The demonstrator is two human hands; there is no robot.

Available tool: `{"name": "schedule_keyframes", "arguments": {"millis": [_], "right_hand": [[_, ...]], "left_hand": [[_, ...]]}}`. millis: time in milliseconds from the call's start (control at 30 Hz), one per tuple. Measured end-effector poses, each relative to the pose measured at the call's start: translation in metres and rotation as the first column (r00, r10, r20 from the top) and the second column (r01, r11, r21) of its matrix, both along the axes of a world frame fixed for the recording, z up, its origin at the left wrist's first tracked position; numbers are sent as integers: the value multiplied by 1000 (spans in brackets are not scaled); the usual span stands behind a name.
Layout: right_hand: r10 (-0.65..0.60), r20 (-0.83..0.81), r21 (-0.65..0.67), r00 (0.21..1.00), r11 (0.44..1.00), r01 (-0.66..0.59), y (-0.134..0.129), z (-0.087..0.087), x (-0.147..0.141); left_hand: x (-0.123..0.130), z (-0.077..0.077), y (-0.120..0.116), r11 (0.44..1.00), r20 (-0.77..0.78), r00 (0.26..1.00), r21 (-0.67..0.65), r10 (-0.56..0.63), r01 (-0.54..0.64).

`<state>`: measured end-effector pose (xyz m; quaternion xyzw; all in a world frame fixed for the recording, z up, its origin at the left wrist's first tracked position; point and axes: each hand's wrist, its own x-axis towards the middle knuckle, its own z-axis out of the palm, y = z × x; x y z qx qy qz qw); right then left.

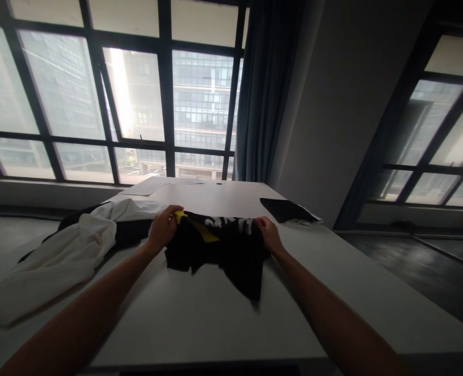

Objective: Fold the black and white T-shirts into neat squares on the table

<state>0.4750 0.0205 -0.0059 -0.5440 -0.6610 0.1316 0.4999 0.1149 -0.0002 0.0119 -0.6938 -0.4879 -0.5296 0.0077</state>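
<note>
A black garment (231, 253) with yellow patches and white markings is stretched between my two hands above the white table (200, 324). My left hand (164, 227) pinches its upper left corner, where a yellow bit shows by the fingertips. At the upper right corner, my right hand (268, 234) is closed on the cloth. The lower edge hangs down unevenly, with a point dropping on the right side. Its exact kind of garment cannot be made out.
White cloth (74, 250) lies crumpled over something dark along the table's left side. A flat black item (288, 210) rests at the right edge. Papers (141, 186) lie at the far end, before the windows and a blue curtain (265, 94).
</note>
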Motion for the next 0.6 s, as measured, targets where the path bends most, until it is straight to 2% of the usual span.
{"name": "schedule_keyframes", "arguments": {"millis": [67, 133, 200, 267, 333, 400, 433, 500, 567, 600], "right_hand": [[81, 65, -116, 995, 991, -73, -3, -1, -2], [242, 122, -269, 963, 942, -202, -9, 2, 0], [434, 155, -411, 888, 845, -341, -18, 6, 5], [567, 180, -488, 804, 761, -427, -27, 8, 12], [612, 216, -526, 761, 729, -438, -31, 9, 18], [591, 277, -546, 758, 746, -382, -29, 12, 20], [559, 332, -550, 760, 769, -325, -25, 15, 18], [408, 487, -460, 772, 871, -170, -12, 28, 8], [123, 607, -176, 785, 984, -18, 5, 47, -12], [-40, 610, 19, 791, 999, 35, 15, 58, -25]], "left_hand": [[-2, -5, -1, 999, 3, 999, -22, 41, -41], [1, -12, -6, 997, -81, 997, -77, 16, -22], [9, -20, -13, 981, -223, 971, -186, -91, 49], [20, -28, -21, 940, -365, 899, -318, -244, 126], [31, -33, -27, 899, -475, 800, -401, -367, 175], [38, -30, -30, 882, -544, 721, -423, -430, 208], [38, -24, -30, 881, -567, 695, -418, -443, 221], [33, 0, -29, 899, -620, 662, -379, -421, 217], [20, 38, -28, 956, -696, 660, -264, -281, 130], [10, 60, -27, 985, -725, 673, -169, -147, 34]]}}
